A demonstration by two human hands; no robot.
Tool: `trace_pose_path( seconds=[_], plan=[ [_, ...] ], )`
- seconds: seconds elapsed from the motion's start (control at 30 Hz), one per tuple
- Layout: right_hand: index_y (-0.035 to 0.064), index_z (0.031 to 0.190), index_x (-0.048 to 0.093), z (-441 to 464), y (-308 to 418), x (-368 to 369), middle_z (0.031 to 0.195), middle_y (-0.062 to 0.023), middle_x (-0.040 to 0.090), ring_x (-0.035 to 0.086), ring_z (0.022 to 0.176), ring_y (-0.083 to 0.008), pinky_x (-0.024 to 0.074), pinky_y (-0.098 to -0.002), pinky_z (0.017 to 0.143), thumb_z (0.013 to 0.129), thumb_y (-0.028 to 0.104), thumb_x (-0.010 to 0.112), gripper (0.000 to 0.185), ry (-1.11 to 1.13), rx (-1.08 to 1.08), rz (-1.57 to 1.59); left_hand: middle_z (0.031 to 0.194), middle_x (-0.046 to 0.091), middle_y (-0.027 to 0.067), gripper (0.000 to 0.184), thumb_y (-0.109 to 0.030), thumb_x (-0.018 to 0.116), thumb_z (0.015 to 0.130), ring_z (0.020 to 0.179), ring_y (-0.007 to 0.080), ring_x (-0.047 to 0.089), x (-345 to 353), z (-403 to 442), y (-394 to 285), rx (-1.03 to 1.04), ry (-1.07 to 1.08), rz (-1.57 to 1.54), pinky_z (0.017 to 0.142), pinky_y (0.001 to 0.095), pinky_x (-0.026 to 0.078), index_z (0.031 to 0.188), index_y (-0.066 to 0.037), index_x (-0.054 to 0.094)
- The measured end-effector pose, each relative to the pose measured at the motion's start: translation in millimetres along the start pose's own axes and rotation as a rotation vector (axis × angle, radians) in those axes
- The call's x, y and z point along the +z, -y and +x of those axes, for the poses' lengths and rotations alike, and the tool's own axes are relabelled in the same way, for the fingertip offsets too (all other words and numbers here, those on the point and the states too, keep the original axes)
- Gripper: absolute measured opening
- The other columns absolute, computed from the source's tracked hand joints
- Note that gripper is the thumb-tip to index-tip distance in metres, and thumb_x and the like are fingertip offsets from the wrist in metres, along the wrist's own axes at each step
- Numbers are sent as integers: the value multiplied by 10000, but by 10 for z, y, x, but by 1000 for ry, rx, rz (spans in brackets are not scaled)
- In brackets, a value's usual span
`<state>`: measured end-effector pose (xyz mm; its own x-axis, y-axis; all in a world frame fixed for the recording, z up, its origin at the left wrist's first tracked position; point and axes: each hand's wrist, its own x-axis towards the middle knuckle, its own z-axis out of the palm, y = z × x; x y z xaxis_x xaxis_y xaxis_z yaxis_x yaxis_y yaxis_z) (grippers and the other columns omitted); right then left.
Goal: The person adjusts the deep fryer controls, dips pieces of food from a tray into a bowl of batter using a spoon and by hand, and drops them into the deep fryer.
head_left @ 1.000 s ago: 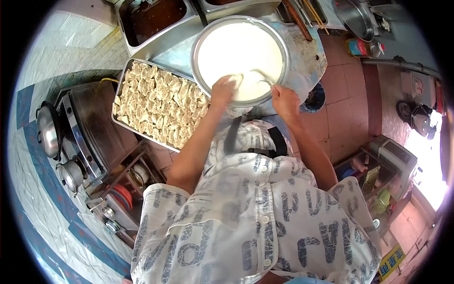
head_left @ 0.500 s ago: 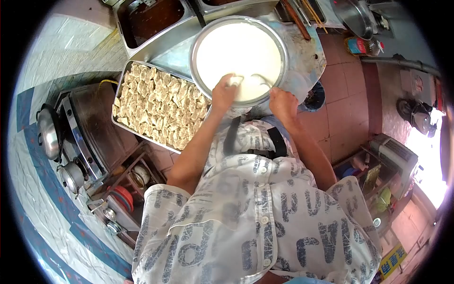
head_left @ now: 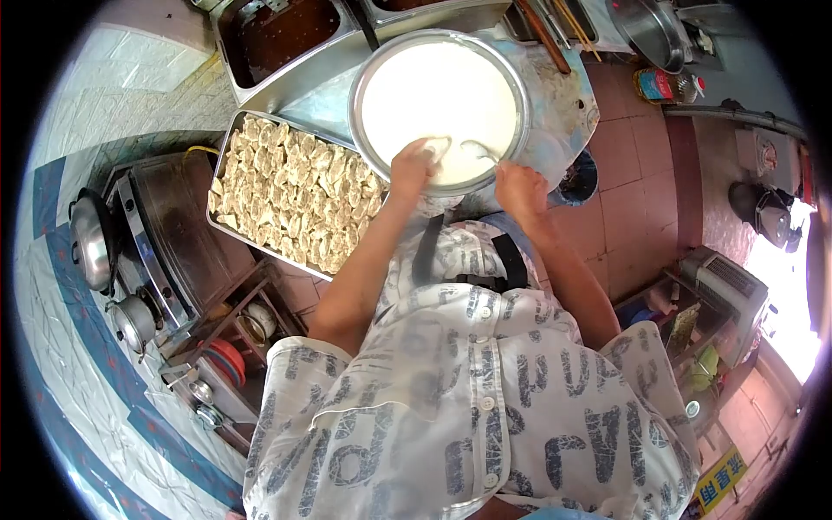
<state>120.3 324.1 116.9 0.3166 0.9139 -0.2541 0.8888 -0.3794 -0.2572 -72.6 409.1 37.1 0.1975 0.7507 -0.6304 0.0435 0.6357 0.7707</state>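
A round metal bowl (head_left: 353, 108) holds a broad white mass. Over its near left rim, my left hand (head_left: 412, 167) is closed on a small whitish piece (head_left: 440, 147), whose exact form is unclear. At the near right rim, my right hand (head_left: 521, 188) grips the handle of a metal spoon (head_left: 478, 149), its head at the white mass. Left of the bowl lies a metal tray (head_left: 264, 250) covered with several rows of pale folded pieces that look like dumplings (head_left: 295, 191).
Metal containers with reddish-brown contents (head_left: 277, 39) stand behind the tray. Long-handled tools (head_left: 544, 36) lie at the back right. An oil bottle (head_left: 659, 87) is farther right. A stove (head_left: 178, 225) with pots is at the left.
Both hands stay at the bowl's near rim with only slight shifts. The spoon's head has moved slightly, and the whole view has shifted a little.
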Motion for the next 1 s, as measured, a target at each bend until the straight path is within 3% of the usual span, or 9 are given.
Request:
trace_pose_path(
  seconds=[0.17,0.27,0.47,0.57,0.63,0.77,0.87,1.0],
  plan=[
    [88,886,684,-59,90,-60,811,-205,675,651,780,-416,505,-503,720,925,237,530,218,-124,-31,305,809,633,12,325,-162,571,950,564,88,511,-47,46,-7,-195,9,-196,474,229,391,1264,-89,616],
    [97,933,691,-64,188,-163,815,-205,671,644,797,-419,499,-494,731,920,242,542,208,-78,-130,337,915,684,65,357,-136,512,954,591,91,559,4,3,-71,-212,-6,-204,465,212,396,1292,-58,598],
    [99,918,686,60,122,-125,786,-196,679,657,774,-418,510,-502,727,921,245,545,203,-190,29,206,913,679,75,377,-126,480,949,592,93,540,-41,-7,-52,-211,71,-235,447,213,381,1302,-36,574],
    [102,1007,713,43,-47,-1,838,-200,685,653,786,-415,516,-503,717,947,295,541,266,51,-35,-61,876,657,81,357,-143,470,956,574,100,520,-62,-12,-37,-214,145,-392,448,214,385,1275,-13,561],
    [97,1007,713,-4,-41,-11,837,-193,685,654,793,-411,514,-494,719,945,293,548,264,61,-12,-29,845,638,82,337,-160,464,963,568,105,514,-64,-32,-98,-314,106,-424,442,217,386,1253,-10,548],
    [84,1005,710,-83,30,-147,857,-192,683,657,810,-405,513,-469,725,944,289,559,262,-11,39,241,798,614,79,275,-194,475,974,558,112,527,-86,8,-88,-382,72,-476,421,220,411,1182,-26,538],
    [110,952,688,-120,66,-182,806,-198,668,645,782,-413,501,-502,712,927,264,551,208,-90,-112,432,721,577,7,203,-244,426,1019,566,111,502,-89,81,-64,-443,85,-456,459,232,405,1091,-132,580],
    [94,1001,701,-95,100,-199,862,-201,681,659,813,-409,519,-470,729,947,273,553,239,-128,-64,348,747,589,60,250,-236,508,982,531,123,555,-91,81,-20,-424,132,-537,399,210,450,1126,-33,534]
  ],
)
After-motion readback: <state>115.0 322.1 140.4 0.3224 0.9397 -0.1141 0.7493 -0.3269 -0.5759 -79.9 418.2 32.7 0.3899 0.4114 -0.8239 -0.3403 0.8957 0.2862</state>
